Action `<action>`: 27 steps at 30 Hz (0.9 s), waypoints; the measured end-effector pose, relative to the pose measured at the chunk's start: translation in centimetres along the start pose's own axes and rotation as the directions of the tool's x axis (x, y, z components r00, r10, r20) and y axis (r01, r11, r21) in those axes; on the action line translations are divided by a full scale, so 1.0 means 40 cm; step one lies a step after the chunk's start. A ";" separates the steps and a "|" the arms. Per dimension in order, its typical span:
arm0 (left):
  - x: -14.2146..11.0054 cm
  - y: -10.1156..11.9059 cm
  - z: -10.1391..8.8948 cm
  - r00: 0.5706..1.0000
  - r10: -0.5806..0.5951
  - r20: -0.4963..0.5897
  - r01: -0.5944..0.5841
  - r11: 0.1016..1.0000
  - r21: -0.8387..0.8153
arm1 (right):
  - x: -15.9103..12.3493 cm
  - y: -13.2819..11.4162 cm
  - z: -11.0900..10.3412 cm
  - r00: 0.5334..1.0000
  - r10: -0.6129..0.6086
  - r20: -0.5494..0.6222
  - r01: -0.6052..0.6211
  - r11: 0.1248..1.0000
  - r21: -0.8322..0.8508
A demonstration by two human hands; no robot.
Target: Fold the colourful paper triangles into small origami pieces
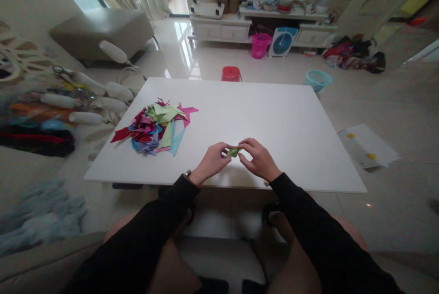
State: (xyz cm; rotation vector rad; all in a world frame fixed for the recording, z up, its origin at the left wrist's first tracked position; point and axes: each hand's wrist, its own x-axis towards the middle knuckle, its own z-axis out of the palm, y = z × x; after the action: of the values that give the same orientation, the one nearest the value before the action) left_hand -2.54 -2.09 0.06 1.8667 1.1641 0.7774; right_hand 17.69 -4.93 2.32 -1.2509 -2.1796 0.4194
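Observation:
A small piece of folded green paper [233, 152] is held between my two hands, just above the near half of the white table [267, 115]. My left hand [213, 162] pinches its left side between thumb and fingers. On the other side, my right hand [259, 157] grips the right end with thumb and forefinger. The exact shape of the folded paper is too small to make out and partly covered by my fingers. To the left lies a heap of folded coloured papers [147, 129] in red, pink, green, blue and purple.
A lamp with several white shades [115, 51] stands by the table's left edge. Past the far edge are a red stool [231, 73] and a blue basket [318, 79]. A white sheet-like panel [368, 145] lies on the floor at right.

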 end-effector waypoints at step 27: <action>0.037 0.003 0.004 0.963 -0.016 0.268 0.025 0.999 -0.034 | -0.009 0.024 -0.007 0.990 0.055 0.128 -0.018 0.962 -0.272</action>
State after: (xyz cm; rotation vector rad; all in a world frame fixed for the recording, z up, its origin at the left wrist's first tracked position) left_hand -1.77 -0.82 0.23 1.8592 0.9889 0.5111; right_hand 18.66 -4.75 1.89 -1.4470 -2.3929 0.2306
